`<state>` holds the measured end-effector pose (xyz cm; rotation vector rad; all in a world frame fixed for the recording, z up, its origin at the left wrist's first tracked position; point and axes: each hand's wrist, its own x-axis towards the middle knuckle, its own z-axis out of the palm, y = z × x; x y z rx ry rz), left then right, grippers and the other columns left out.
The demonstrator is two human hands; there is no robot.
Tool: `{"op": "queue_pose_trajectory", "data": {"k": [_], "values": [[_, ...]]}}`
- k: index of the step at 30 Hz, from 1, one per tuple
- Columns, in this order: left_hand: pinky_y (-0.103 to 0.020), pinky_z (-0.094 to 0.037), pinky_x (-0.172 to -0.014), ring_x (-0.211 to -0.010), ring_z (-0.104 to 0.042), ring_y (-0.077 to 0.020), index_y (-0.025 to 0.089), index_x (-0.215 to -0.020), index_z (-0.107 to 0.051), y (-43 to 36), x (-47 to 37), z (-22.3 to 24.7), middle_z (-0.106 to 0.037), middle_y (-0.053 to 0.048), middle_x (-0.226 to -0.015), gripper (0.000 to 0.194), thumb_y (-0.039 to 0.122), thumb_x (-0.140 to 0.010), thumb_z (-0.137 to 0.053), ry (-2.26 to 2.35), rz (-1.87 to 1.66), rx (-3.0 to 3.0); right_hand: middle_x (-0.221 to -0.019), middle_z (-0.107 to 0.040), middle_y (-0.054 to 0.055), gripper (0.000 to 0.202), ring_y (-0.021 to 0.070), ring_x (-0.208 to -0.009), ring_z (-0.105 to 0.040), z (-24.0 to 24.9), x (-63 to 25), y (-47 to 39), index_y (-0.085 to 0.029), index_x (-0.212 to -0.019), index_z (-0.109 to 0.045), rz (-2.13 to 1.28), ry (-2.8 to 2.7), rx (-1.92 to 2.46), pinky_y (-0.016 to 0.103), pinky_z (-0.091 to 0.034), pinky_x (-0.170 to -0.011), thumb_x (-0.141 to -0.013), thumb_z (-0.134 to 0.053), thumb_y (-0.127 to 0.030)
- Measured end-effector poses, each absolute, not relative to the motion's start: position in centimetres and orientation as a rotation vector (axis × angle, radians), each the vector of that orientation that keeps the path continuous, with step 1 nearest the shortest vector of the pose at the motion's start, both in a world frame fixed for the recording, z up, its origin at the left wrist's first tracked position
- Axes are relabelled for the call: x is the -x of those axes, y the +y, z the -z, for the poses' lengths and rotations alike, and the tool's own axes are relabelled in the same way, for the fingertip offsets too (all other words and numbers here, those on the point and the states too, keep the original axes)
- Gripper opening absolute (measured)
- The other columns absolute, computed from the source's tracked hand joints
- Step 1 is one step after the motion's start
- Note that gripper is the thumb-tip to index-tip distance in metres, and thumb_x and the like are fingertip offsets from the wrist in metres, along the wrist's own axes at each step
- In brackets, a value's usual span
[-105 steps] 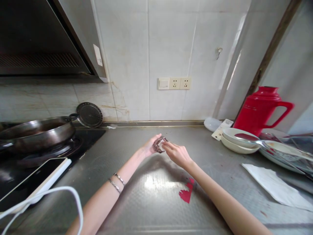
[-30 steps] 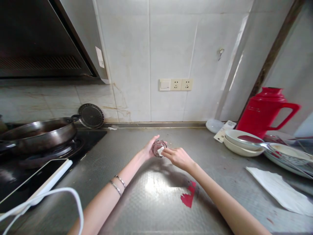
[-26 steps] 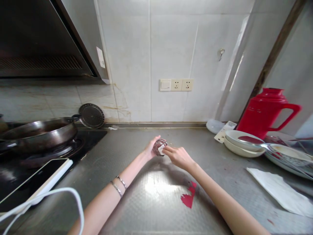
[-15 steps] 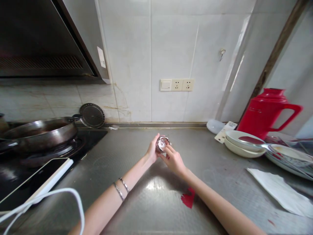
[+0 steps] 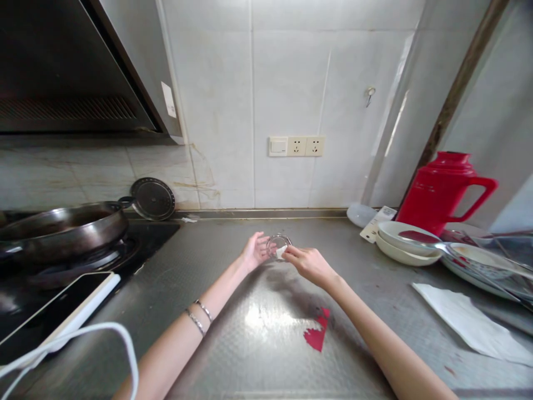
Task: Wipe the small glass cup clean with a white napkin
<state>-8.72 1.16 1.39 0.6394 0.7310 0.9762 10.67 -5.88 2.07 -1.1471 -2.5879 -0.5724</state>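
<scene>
A small clear round glass cup is held above the counter, its round mouth turned toward me. My right hand grips it at its right edge. By those fingertips a small white piece shows, perhaps paper; I cannot tell if it is pinched or stuck to the cup. My left hand is open to the left of the cup, fingers spread at its side; whether they touch it is unclear. Below the hands, a torn red scrap lies on the metal counter.
A pan sits on the stove at left, with a phone-like device and white cable in front. On the right are a red thermos jug, stacked white bowls with a spoon, plates, and a white paper sheet.
My left hand has let go of the cup and opened away to the left. My right hand now holds the cup, and the white piece has come into view. The camera view shifted slightly.
</scene>
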Motion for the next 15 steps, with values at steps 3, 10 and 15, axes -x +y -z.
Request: {"op": "queue_pose_trajectory", "data": {"k": [3,10,15], "values": [[-0.027,-0.051,-0.057,-0.062,-0.067,-0.0200,0.007,-0.097,-0.059,1.4,8.8,-0.9,-0.069,-0.015,-0.075,0.033,0.037,-0.087,-0.049,0.725,-0.948,-0.670,-0.106,-0.063,0.005,0.026,0.0150,-0.081,-0.061,-2.1,-10.3,-6.1,-0.024,-0.108,-0.058,0.528,-2.632,1.084,0.023,-0.042,-0.062,-0.093,-0.041,-0.012],[-0.028,-0.048,-0.049,-0.052,-0.063,-0.0190,0.007,-0.090,-0.067,0.0,8.7,-1.4,-0.069,-0.010,-0.067,0.047,0.050,-0.085,-0.047,0.671,-0.673,-0.758,-0.103,-0.066,0.005,0.020,0.0179,-0.089,-0.061,-1.6,-9.4,-6.3,-0.023,-0.104,-0.060,0.588,-2.665,1.020,0.024,-0.045,-0.065,-0.093,-0.045,-0.015],[-0.024,-0.044,-0.047,-0.048,-0.059,-0.0141,0.010,-0.084,-0.067,-0.6,7.7,-1.5,-0.068,-0.006,-0.064,0.030,0.037,-0.084,-0.054,0.701,-0.802,-0.743,-0.118,-0.064,0.003,0.025,0.0185,-0.091,-0.062,-1.6,-9.7,-6.2,-0.025,-0.108,-0.060,0.554,-2.593,1.149,0.024,-0.047,-0.066,-0.091,-0.046,-0.013]]}}
